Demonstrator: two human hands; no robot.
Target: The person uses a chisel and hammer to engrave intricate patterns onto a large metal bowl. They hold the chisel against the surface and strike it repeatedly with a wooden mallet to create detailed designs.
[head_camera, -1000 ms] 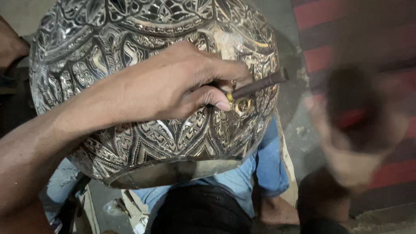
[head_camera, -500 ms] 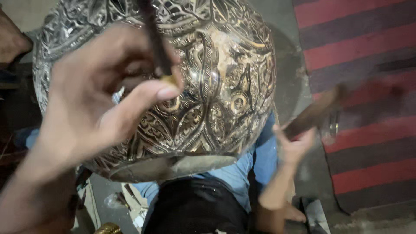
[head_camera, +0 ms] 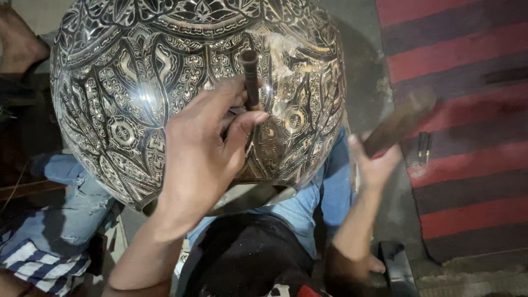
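We see our left hand [head_camera: 198, 159] with its fingers pinched around a dark punch [head_camera: 251, 80], tip set against the engraved metal vessel [head_camera: 137, 99] resting over our lap. Our right hand [head_camera: 377, 165] grips a blurred hammer [head_camera: 399, 124] beside it. We judge the vessel stiff, heavy, slippery when polished; best steadied at its rim.

Engraved metal vessel [head_camera: 165, 82]: resting on the person's lap, filling the upper left of the view, with the jeans-clad legs [head_camera: 308, 203] beneath it. Left hand [head_camera: 203, 148]: in front of the vessel's middle, holding a chisel [head_camera: 251, 80] against its surface. Right hand [head_camera: 377, 165]: to the right of the vessel, apart from it, gripping a hammer [head_camera: 399, 124]; striped rug [head_camera: 467, 110] on the floor further right, with a small tool [head_camera: 423, 146] lying at its left edge.
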